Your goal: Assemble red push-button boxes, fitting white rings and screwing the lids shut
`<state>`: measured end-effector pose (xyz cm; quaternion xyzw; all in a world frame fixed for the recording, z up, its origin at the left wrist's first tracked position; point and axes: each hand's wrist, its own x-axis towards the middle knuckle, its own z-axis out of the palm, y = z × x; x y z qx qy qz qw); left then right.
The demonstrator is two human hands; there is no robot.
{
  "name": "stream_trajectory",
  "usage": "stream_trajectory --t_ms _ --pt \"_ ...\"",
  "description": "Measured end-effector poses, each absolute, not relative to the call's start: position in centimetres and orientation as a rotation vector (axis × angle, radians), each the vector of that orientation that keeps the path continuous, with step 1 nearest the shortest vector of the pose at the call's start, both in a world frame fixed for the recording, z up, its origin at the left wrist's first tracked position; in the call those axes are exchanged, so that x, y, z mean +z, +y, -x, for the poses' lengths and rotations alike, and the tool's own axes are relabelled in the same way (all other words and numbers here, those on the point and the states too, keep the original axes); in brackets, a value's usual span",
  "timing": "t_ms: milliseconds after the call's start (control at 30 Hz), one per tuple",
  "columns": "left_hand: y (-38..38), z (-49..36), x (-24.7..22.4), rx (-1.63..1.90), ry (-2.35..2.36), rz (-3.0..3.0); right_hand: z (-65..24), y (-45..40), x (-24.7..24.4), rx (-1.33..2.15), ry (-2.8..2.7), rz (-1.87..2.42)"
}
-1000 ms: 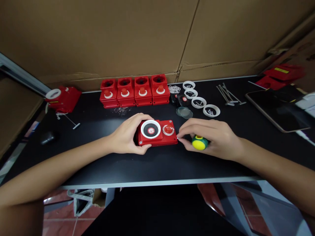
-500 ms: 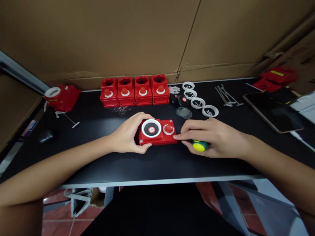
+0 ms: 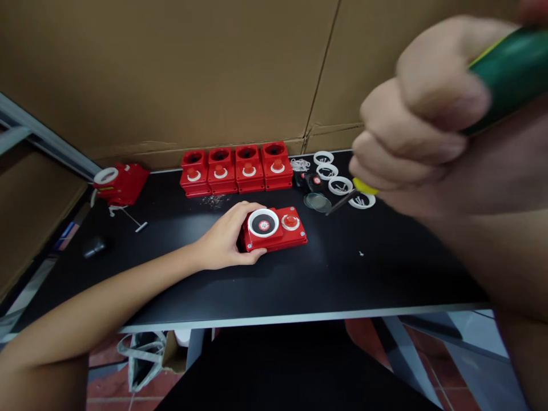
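A red box-shaped unit [image 3: 279, 242] with a white ring around a black disc and a small red dome lies flat on the black table. My left hand [image 3: 229, 237] grips its left end, thumb in front and fingers behind. Raised close to the camera at the upper right, my right hand [image 3: 422, 114] is wrapped round a screwdriver [image 3: 509, 77] with a green and yellow handle. Its metal shaft points down and left, apart from the unit, ending visually near the clear round discs [image 3: 317, 201]. A small screw [image 3: 361, 253] lies on the table right of the unit.
Several similar red units [image 3: 249, 171] line the back by the cardboard wall. White rings [image 3: 340, 185] holding screws stand right of them, beside white cord [image 3: 300, 165] and black round parts [image 3: 314, 181]. Another red unit [image 3: 128, 184] and a black mouse [image 3: 94, 246] are at left.
My right hand has risen from beside the unit up toward the camera with the screwdriver. A small screw now shows on the table. My left hand still holds the red unit.
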<state>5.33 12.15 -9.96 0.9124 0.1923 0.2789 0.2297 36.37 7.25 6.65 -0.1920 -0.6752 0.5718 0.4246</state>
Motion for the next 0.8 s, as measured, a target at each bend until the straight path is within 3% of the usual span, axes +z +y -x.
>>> stream_trajectory --t_ms 233,500,800 --pt "12.2 -5.2 -9.7 0.749 0.522 -2.533 -33.1 9.3 0.4 1.746 -1.438 0.185" --pt "12.3 -5.2 -9.6 0.706 0.541 -2.549 -32.7 8.5 -0.5 1.751 -1.488 0.31" --pt "12.4 -5.2 -9.5 0.69 0.526 -2.57 -32.0 7.6 0.1 1.527 -1.508 0.477"
